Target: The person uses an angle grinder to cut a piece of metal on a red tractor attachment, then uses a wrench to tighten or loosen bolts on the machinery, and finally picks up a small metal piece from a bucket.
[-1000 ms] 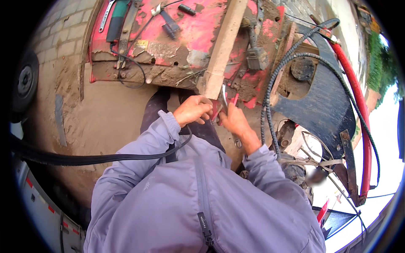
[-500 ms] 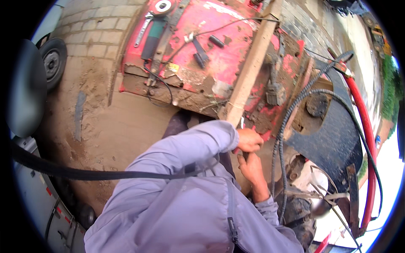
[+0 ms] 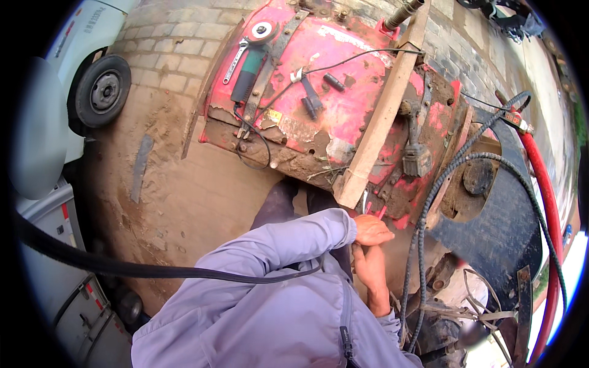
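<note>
My left hand (image 3: 373, 230) is bent inward, its closed fingers over the tips of my right hand (image 3: 370, 270). The right hand comes up from below with its fingers closed and its thumb upward. What either one grips is hidden between them. Just beyond the left hand a narrow shiny metal piece (image 3: 364, 201) shows beside the end of a wooden beam (image 3: 381, 113). That beam lies across a worn, dirt-caked red machine housing (image 3: 346, 46). On the housing rest an angle grinder (image 3: 250, 73) with a green and black body, an adjustable wrench (image 3: 235, 63) and a short black cylinder (image 3: 333, 82).
Black hoses (image 3: 422, 239) loop down close to my right arm. A red hose (image 3: 543, 196) and a dark metal plate (image 3: 485, 214) lie farther right. A black strap (image 3: 153, 270) crosses in front of me. A vehicle wheel (image 3: 104, 91) stands at the far left.
The view has shifted, so the machine sits lower and farther right. My left hand has turned over the right fingertips, and the two hands are closer together.
</note>
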Demonstrator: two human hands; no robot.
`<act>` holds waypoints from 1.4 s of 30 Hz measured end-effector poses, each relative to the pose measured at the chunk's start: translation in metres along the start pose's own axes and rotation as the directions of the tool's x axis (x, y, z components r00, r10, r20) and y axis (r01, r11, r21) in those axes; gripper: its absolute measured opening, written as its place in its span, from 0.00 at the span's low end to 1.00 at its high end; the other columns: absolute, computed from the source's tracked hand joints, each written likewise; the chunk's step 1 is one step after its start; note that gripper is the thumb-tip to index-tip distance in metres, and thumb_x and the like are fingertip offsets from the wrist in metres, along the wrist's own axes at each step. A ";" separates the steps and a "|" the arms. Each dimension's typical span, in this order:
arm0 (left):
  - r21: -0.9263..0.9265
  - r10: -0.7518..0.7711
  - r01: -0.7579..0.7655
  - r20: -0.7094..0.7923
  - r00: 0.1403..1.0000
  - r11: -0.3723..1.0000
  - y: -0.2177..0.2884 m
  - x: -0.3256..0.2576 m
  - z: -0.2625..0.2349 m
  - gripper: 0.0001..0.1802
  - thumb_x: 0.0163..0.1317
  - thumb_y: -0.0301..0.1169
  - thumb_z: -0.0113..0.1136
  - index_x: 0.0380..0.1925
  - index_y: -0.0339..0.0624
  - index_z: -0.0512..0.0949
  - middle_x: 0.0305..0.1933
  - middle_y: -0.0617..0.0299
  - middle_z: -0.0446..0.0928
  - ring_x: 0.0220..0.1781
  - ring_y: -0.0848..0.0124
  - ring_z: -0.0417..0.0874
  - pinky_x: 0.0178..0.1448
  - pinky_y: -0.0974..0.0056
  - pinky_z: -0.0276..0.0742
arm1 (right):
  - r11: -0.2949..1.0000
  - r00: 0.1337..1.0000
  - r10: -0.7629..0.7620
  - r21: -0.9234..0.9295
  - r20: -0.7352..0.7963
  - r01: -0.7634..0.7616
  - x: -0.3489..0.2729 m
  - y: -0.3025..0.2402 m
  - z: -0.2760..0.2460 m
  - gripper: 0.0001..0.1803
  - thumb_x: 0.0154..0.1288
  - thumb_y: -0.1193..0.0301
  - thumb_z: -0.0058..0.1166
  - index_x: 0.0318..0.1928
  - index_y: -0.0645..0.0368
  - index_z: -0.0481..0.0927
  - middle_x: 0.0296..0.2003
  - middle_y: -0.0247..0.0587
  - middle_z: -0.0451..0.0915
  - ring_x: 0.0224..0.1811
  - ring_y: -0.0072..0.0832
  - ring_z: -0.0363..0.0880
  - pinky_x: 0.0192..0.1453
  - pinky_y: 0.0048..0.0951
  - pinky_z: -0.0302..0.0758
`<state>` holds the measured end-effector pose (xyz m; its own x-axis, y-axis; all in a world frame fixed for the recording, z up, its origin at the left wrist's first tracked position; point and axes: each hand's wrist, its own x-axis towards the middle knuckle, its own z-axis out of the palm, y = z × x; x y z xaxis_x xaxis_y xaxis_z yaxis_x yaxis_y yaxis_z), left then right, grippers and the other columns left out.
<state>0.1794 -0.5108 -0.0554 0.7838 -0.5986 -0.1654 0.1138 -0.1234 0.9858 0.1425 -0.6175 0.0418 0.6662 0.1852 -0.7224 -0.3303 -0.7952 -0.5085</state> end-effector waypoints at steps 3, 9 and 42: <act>0.004 -0.208 0.209 0.099 0.973 0.978 0.014 0.008 -0.012 0.27 0.68 0.51 0.42 0.33 0.42 0.83 0.40 0.49 0.82 0.45 0.48 0.81 0.53 0.47 0.72 | 1.000 0.999 0.026 -0.012 0.033 -0.025 -0.003 -0.004 -0.002 0.25 0.64 0.63 0.53 0.53 0.71 0.70 0.40 0.69 0.80 0.44 0.64 0.78 0.49 0.53 0.74; 0.054 -0.181 0.182 -0.017 0.983 0.982 0.004 0.013 -0.004 0.24 0.67 0.50 0.44 0.33 0.44 0.82 0.35 0.51 0.82 0.41 0.49 0.82 0.49 0.47 0.75 | 0.998 0.999 -0.005 -0.068 -0.037 0.002 -0.003 -0.001 0.000 0.24 0.64 0.63 0.53 0.49 0.72 0.70 0.32 0.60 0.80 0.32 0.49 0.81 0.39 0.45 0.75; 0.340 0.047 -0.052 0.022 0.999 0.939 -0.035 0.003 0.008 0.14 0.48 0.41 0.59 0.27 0.43 0.80 0.25 0.48 0.80 0.33 0.47 0.82 0.38 0.47 0.77 | 0.772 0.866 -0.495 0.421 -0.071 0.476 0.023 -0.075 -0.064 0.15 0.48 0.85 0.57 0.20 0.59 0.64 0.18 0.29 0.65 0.22 0.19 0.62 0.25 0.28 0.60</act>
<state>0.1732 -0.5144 -0.0909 0.7747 -0.6210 -0.1190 -0.1417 -0.3539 0.9245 0.2256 -0.5902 0.0933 0.7878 0.5134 -0.3403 -0.2191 -0.2828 -0.9338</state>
